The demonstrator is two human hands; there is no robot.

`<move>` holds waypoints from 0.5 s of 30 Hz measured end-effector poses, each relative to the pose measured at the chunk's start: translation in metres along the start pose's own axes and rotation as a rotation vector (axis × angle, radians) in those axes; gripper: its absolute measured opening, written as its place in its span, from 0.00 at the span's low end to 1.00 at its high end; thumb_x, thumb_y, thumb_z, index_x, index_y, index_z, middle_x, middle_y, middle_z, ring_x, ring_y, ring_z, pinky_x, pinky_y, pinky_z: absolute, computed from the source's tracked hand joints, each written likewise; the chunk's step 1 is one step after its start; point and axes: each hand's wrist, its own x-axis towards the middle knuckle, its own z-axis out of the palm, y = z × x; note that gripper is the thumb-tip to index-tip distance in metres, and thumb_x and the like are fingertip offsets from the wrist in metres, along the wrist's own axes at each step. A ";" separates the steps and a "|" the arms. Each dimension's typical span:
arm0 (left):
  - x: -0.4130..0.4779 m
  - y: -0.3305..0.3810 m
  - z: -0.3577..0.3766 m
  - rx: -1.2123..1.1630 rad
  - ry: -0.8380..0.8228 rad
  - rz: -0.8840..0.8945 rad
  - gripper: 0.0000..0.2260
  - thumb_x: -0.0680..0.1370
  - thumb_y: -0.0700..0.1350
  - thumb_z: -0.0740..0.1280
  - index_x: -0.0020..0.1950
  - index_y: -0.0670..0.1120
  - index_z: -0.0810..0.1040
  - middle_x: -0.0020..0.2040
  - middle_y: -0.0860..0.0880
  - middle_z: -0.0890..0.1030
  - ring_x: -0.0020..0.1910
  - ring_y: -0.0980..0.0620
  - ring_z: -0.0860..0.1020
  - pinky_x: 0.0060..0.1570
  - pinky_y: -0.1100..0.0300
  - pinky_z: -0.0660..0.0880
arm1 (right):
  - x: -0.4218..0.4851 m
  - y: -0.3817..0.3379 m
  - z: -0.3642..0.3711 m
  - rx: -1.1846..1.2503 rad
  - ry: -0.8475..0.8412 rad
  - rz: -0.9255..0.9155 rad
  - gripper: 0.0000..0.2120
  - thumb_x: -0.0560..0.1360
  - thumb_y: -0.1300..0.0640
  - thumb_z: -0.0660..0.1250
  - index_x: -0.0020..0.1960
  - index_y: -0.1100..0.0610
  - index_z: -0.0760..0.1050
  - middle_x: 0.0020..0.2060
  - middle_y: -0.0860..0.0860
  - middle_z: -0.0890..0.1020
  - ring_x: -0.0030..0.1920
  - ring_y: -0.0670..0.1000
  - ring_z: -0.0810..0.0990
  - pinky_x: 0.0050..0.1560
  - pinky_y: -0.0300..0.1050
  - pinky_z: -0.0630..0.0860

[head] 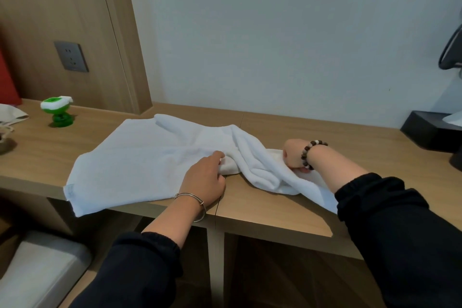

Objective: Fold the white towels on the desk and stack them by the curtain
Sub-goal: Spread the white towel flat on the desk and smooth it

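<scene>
The white towel [140, 157] lies on the wooden surface [275, 197] in front of us: its left part is spread almost flat, with 1 corner hanging over the front edge, and its right part is bunched and twisted into a thick rope. Our left hand [203, 179] rests on the cloth near the middle, and its fingers [217, 156] curl into a fold there and pinch it. Our right hand [293, 155] is closed like a fist around the twisted end, just beside the bunch. We judge that this cloth is soft, light and limp, so it keeps no shape by itself and follows every pull. It is not fragile and not slippery, but it wrinkles easily. For a clean fold it is better to hold it at 2 corners or along 1 edge, not in the middle of the bunch. Some things we cannot make out: the fingertips of both hands are hidden in the cloth, our right sleeve covers the right end of the towel, and we cannot tell whether the flat part and the twisted part are 1 towel or 2. We cannot surely make out a curtain or any finished stack.
</scene>
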 end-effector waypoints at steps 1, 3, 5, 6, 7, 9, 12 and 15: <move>0.000 0.000 0.000 0.002 0.000 -0.001 0.19 0.74 0.42 0.62 0.65 0.51 0.69 0.58 0.50 0.78 0.52 0.49 0.77 0.51 0.59 0.73 | -0.001 0.002 -0.001 -0.023 -0.015 0.009 0.17 0.74 0.60 0.59 0.27 0.59 0.69 0.19 0.51 0.72 0.21 0.49 0.68 0.24 0.37 0.66; 0.001 0.000 0.001 0.014 0.003 -0.001 0.19 0.74 0.42 0.62 0.65 0.51 0.69 0.58 0.50 0.78 0.53 0.50 0.76 0.51 0.60 0.72 | 0.000 0.003 -0.002 -0.030 -0.027 0.012 0.19 0.74 0.57 0.60 0.24 0.56 0.66 0.18 0.49 0.69 0.20 0.49 0.65 0.25 0.36 0.63; 0.000 0.000 0.001 0.017 0.004 -0.002 0.18 0.74 0.42 0.62 0.64 0.51 0.70 0.57 0.51 0.78 0.52 0.50 0.76 0.50 0.61 0.71 | 0.003 0.005 0.000 -0.016 -0.022 0.003 0.19 0.75 0.56 0.61 0.26 0.55 0.63 0.22 0.49 0.66 0.23 0.49 0.61 0.28 0.38 0.60; 0.000 0.000 0.001 0.015 0.004 -0.003 0.17 0.74 0.41 0.62 0.63 0.51 0.70 0.55 0.51 0.78 0.51 0.50 0.76 0.49 0.61 0.71 | 0.004 0.004 0.001 -0.018 -0.019 -0.008 0.19 0.75 0.56 0.60 0.27 0.54 0.62 0.23 0.49 0.64 0.24 0.49 0.60 0.29 0.39 0.59; 0.000 0.000 0.000 0.017 0.005 -0.004 0.16 0.74 0.41 0.62 0.62 0.50 0.71 0.54 0.51 0.78 0.50 0.50 0.76 0.48 0.61 0.71 | 0.005 0.003 0.002 -0.022 -0.014 -0.019 0.18 0.76 0.56 0.59 0.28 0.54 0.61 0.24 0.49 0.63 0.25 0.49 0.59 0.29 0.39 0.59; 0.000 0.001 -0.001 0.035 0.008 -0.004 0.11 0.74 0.41 0.62 0.56 0.49 0.72 0.49 0.51 0.77 0.47 0.50 0.75 0.43 0.61 0.68 | 0.006 0.001 0.003 -0.041 0.004 -0.009 0.17 0.76 0.59 0.57 0.29 0.55 0.62 0.25 0.50 0.64 0.25 0.49 0.60 0.27 0.38 0.59; 0.000 0.002 -0.003 0.078 -0.008 0.011 0.05 0.73 0.40 0.61 0.48 0.48 0.73 0.46 0.51 0.75 0.45 0.50 0.73 0.40 0.62 0.65 | 0.008 0.006 -0.006 0.029 0.272 0.094 0.12 0.73 0.63 0.59 0.31 0.58 0.67 0.27 0.52 0.72 0.25 0.51 0.69 0.23 0.37 0.64; 0.000 0.003 -0.003 0.100 -0.008 0.017 0.04 0.73 0.39 0.60 0.44 0.46 0.73 0.43 0.50 0.75 0.44 0.51 0.71 0.38 0.61 0.63 | 0.015 0.024 -0.026 0.478 0.803 0.269 0.05 0.76 0.64 0.58 0.47 0.63 0.73 0.45 0.61 0.80 0.42 0.59 0.77 0.38 0.44 0.68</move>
